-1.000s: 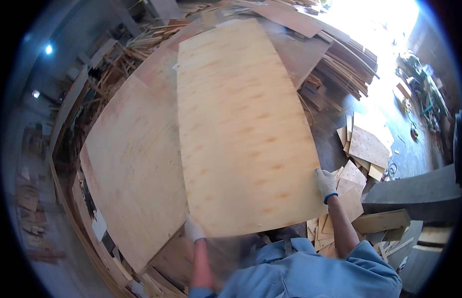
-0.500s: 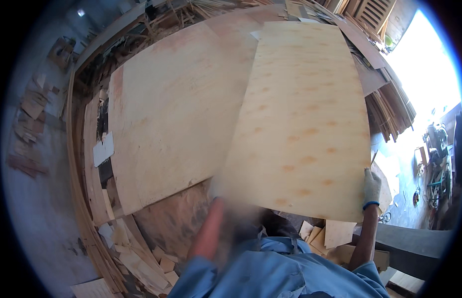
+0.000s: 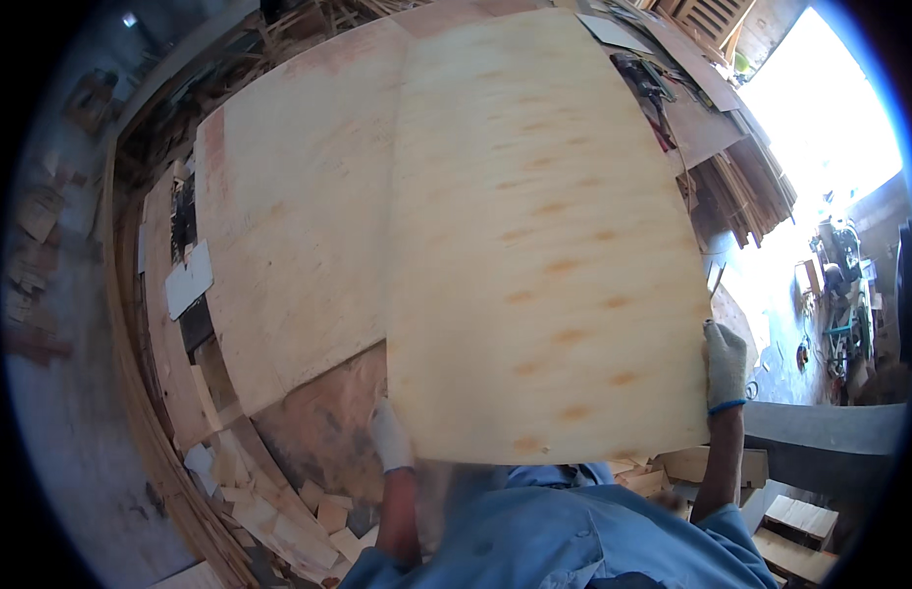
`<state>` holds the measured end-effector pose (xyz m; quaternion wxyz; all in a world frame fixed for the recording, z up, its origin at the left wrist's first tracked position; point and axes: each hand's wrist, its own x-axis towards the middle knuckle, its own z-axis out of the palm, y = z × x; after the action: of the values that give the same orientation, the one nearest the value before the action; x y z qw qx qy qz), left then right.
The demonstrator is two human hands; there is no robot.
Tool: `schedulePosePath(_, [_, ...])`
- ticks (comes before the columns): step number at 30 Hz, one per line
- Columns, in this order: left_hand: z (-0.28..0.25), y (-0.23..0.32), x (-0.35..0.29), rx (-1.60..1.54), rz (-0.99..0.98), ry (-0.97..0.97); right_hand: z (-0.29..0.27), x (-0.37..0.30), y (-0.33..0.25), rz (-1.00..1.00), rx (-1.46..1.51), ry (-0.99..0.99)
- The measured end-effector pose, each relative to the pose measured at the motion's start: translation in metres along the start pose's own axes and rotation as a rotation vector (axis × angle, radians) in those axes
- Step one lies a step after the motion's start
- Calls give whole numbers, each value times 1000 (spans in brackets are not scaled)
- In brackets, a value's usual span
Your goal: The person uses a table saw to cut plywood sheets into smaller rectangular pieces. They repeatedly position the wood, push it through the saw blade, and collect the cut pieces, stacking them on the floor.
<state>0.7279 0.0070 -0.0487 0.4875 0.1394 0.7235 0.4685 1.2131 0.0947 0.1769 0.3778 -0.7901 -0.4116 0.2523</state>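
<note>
A large pale plywood sheet (image 3: 544,255) with rows of brownish spots lies in front of me, its near edge close to my waist. At its near left corner my left hand (image 3: 391,437), in a white knit glove, is closed on the edge, its fingers partly hidden. My right hand (image 3: 727,368), gloved in white with a blue cuff, grips the right edge near the front corner. Beneath and to the left shows another wide plywood sheet (image 3: 289,226), dusty with reddish stains, partly covered by the held one.
Wood offcuts (image 3: 279,510) are heaped at the lower left. A small white panel (image 3: 189,282) sits by the left edge of the lower sheet. At the far right is a stack of thin boards (image 3: 740,191), with tools (image 3: 647,83) beside it. Long timber strips (image 3: 122,324) line the left side.
The spotted plywood sheet has moved left and toward me, covering more of the lower sheet. My left hand has shifted left and down with it; the right hand remains on the right edge.
</note>
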Motion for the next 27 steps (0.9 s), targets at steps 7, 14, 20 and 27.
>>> schedulePosePath(7, [-69,-110,-9,348,339,207,42,8,-18,-56,-17,-104])
schedulePosePath(14, [-119,-117,-2,216,237,326,126,60,2,4,82,-386])
schedulePosePath(20, [-99,-79,-16,111,195,263,174,97,89,-175,-430,-531])
schedulePosePath(27, [-58,-109,-94,-366,-99,245,110,8,224,673,710,-654])
